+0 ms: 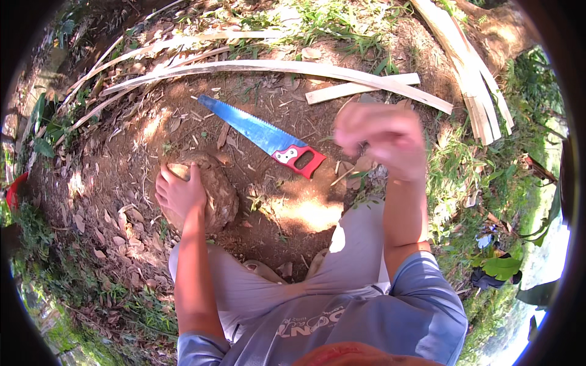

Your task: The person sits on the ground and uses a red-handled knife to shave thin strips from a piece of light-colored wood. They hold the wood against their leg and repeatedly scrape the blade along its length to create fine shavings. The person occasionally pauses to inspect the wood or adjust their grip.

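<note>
My left hand (181, 192) grips the near left part of a large brown stone (221, 198) on the ground, its thumb and forefinger apart around a pale tan patch. My right hand (381, 137) is raised to the right of the saw, with its fingers bent and smeared by motion. Whether it holds anything cannot be made out. A handsaw (259, 133) lies flat on the soil ahead of me, touched by neither hand. Its blade is blue and its handle red and white, pointing toward my right side.
Beyond the saw lie a long pale wooden strip (244, 66) and a shorter piece (329, 93) partly under it. More split lengths (467, 73) lean near a tree trunk (503, 33) at the far right. Dry leaves (125, 229) and grass cover the surrounding ground.
</note>
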### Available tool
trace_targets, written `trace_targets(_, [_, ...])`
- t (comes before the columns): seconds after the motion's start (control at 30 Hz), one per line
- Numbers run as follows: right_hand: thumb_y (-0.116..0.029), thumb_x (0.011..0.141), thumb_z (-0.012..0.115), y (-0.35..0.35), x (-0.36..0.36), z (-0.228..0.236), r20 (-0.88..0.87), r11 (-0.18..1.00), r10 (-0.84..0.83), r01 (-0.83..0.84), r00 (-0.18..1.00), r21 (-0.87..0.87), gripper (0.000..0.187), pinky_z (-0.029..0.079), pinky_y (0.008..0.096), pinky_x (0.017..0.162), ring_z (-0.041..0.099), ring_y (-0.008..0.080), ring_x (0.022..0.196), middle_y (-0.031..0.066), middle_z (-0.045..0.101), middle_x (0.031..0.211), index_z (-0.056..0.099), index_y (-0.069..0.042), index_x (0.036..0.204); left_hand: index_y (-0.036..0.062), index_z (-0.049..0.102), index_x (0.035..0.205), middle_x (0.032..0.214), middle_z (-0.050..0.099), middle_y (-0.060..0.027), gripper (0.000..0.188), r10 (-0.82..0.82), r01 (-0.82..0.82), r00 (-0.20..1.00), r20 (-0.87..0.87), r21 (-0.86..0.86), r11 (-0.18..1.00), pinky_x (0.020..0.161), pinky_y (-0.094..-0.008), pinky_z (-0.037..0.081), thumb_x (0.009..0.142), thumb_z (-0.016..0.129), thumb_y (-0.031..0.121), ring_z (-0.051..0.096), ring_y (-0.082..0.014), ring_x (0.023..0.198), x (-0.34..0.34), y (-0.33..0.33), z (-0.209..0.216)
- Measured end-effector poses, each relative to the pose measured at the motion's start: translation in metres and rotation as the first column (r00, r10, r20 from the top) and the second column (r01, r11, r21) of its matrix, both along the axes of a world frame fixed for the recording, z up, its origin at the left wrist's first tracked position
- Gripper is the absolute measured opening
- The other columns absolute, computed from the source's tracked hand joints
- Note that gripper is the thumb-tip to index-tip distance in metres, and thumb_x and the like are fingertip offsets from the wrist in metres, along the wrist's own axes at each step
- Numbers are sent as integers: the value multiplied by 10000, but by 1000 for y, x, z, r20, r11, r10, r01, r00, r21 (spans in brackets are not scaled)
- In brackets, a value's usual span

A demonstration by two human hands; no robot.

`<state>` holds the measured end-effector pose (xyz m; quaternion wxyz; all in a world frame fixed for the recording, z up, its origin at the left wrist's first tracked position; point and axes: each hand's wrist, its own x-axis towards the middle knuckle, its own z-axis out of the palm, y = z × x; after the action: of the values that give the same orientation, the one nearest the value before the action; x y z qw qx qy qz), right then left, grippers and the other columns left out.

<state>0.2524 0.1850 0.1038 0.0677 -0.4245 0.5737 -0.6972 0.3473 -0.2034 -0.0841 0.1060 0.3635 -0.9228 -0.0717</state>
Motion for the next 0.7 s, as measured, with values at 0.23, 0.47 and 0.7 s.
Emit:
trace_targets(0.23, [-270,1024,688,29,108,179,-142,828,475,-496,868,-260,207,512,432,842,701,215,851,81,724,917,727,-66,1027,90,447,1586,1567,496,-218,990,-17,12,999,-48,-94,995,1273,-592,210,865,641,740,393,-400,1514,5,-11,-30])
trace_targets(0.47, [-379,1016,701,38,158,221,-165,847,485,-508,859,-157,297,494,411,830,686,175,845,47,704,865,669,-97,929,116,433,1604,1594,469,-215,980,-5,6,1000,9,-43,999,1276,-593,205,885,621,756,368,-397,1538,3,-14,-27])
trace_targets(0.7, [-489,1008,713,76,138,205,-147,877,391,-416,908,-240,416,477,391,818,672,136,838,14,684,812,611,-127,831,103,441,1600,1583,478,-215,974,-8,7,1000,-20,-40,999,1277,-597,197,887,634,739,364,-396,1536,5,-15,-26])
